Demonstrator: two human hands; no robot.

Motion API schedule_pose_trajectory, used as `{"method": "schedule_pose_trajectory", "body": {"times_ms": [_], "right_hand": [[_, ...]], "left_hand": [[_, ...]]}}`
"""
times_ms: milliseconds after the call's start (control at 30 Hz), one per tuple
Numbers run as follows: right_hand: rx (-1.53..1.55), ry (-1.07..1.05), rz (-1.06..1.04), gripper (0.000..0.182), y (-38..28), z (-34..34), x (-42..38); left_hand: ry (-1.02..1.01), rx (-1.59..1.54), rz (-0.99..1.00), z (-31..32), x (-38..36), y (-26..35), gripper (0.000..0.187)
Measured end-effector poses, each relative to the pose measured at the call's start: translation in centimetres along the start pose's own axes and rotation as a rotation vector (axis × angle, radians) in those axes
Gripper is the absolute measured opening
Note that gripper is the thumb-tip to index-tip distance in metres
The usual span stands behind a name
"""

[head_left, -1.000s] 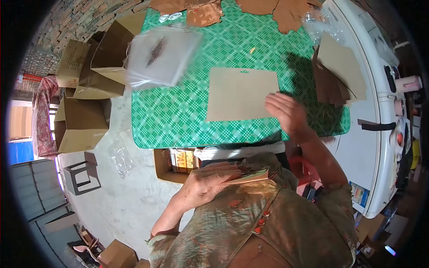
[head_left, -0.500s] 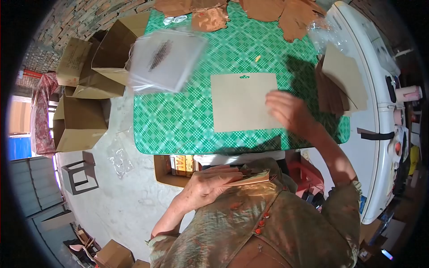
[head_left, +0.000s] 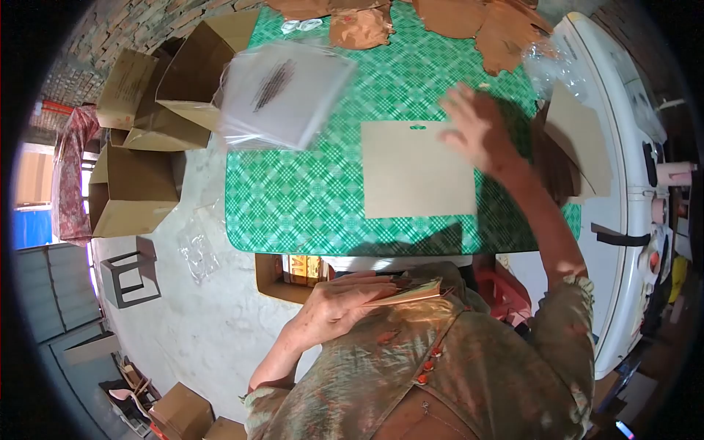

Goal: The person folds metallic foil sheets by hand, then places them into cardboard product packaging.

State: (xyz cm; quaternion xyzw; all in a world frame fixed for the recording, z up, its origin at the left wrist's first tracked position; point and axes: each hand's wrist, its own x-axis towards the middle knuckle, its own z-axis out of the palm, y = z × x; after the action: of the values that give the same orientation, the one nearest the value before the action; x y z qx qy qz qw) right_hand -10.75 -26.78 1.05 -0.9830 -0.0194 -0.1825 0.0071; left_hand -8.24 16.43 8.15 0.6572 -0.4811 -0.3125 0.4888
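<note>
On the green checked counter [head_left: 308, 198] a single tan card sheet [head_left: 418, 170] lay flat, its small cut-out notch at the far edge, squared up near the middle and with nothing on top of it. Beside it, toward the far left corner, a stack of clear plastic bags [head_left: 282, 92] sat with dark print showing through the top one, hanging slightly over the counter's edge. Off to the right a pile of more tan and brown card sheets [head_left: 576, 143] leaned against the white appliance [head_left: 623, 220], and copper-coloured pieces [head_left: 440, 18] were strewn along the far end.

By my reckoning the work was early in its round: one sheet was laid out and none of the bags appeared taken up for it, while the pile at the right looked far from used.

The person's right hand [head_left: 477, 125] was stretched out over the far right corner of the sheet with fingers spread and nothing in it, just beside the pile. The left hand [head_left: 341, 304] stayed back against the body, closed around a thin bundle of cards [head_left: 411, 292] below the counter's near edge.
</note>
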Motion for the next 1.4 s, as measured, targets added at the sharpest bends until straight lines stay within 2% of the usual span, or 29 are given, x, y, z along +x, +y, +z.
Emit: {"method": "schedule_pose_trajectory", "body": {"times_ms": [67,167,267,367,400,567,700,833,900,1000,1100,1200,1300,1400], "right_hand": [[0.088,-0.153,-0.064,0.071,-4.6,-1.4,-1.0],[0.119,-0.148,0.014,0.071,-7.7,-1.7,-2.4],[0.097,-0.173,0.008,0.07,-7.5,-2.4,-1.7],[0.058,-0.106,-0.062,0.066,-5.4,-2.0,1.1],[0.031,0.009,-0.096,0.052,-5.1,-2.2,3.1],[0.165,0.219,-0.139,0.016,-2.5,0.2,14.8],[0.22,0.314,-0.119,0.013,-1.6,5.7,25.2],[0.183,0.175,0.033,0.016,-1.9,10.4,31.4],[0.154,0.119,0.096,0.016,-1.9,12.3,32.8],[0.211,0.048,0.147,0.014,-1.6,12.5,33.5],[0.208,0.171,0.102,0.007,-0.4,12.4,31.9],[0.534,0.263,0.05,0.008,0.9,8.3,28.0],[1.059,0.056,0.328,0.019,1.7,4.0,22.7],[1.11,-0.071,0.409,0.022,1.7,1.2,18.3]], "left_hand": [[-0.022,-0.006,0.005,-0.2,0.4,-0.2,0.031],[-0.023,-0.026,0.016,-0.3,0.8,-0.4,0.032],[-0.025,-0.051,0.024,-0.4,0.8,-0.8,0.032],[-0.019,-0.084,0.002,-0.8,0.5,-0.7,0.032],[-0.028,-0.097,-0.034,-1.2,0.6,-0.1,0.032],[-0.017,-0.126,-0.103,-2.2,0.4,0.1,0.033],[0.068,-0.207,-0.172,-2.7,0.4,0.2,0.033],[0.093,-0.231,-0.257,-3.4,0.5,0.0,0.033],[0.164,-0.241,-0.239,-3.4,1.1,-0.1,0.03],[0.188,-0.229,-0.206,-3.2,1.2,-1.0,0.031],[0.163,-0.233,-0.207,-3.6,1.7,-0.8,0.031],[0.128,-0.245,-0.17,-4.3,2.0,-0.3,0.031],[0.129,-0.276,-0.267,-4.2,1.1,-0.1,0.031],[0.105,-0.258,-0.315,-3.5,0.8,0.4,0.032]]}}
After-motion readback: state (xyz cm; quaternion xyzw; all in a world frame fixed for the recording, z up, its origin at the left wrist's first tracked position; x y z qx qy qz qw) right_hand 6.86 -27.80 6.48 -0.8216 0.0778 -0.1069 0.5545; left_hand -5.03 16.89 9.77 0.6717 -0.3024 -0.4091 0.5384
